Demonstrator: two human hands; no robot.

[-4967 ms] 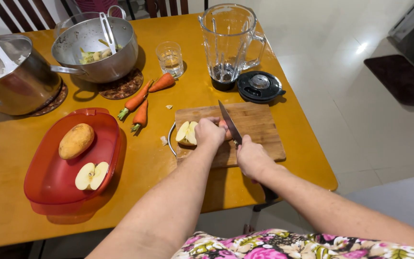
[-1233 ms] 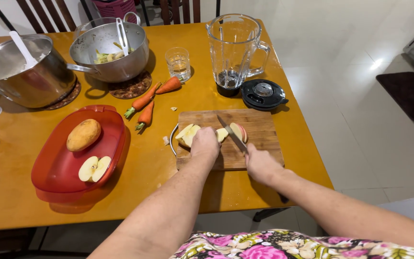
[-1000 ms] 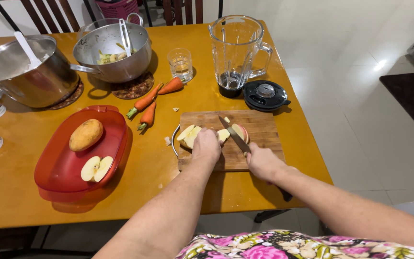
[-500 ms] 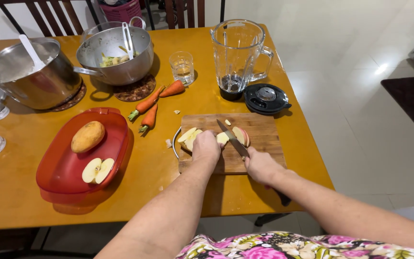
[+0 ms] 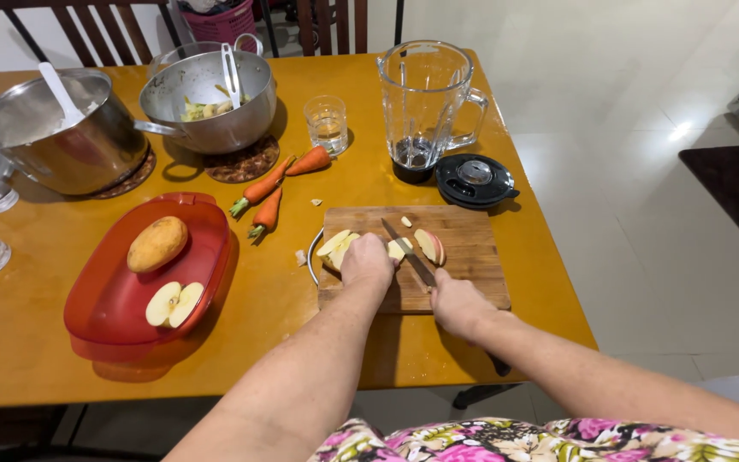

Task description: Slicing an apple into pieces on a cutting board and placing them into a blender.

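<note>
So I'm at a glossy orange-brown wooden counter (image 5: 438, 359) over a pale tiled floor (image 5: 643, 257), dark chairs (image 5: 96, 26) behind. My left hand (image 5: 368, 259) presses the pale apple wedges (image 5: 339, 246) onto the rectangular wooden cutting board (image 5: 472, 274) near the counter's front edge, while my right hand (image 5: 459, 306) is wrapped around the black-handled kitchen knife (image 5: 408, 252), blade against a wedge.

Single head-worn view, looking steeply down and forward over the person's forearms onto the wooden surface (image 5: 62, 376); near range, chairs (image 5: 87, 21) at far edge, tiled floor (image 5: 643, 214) at right.
</note>
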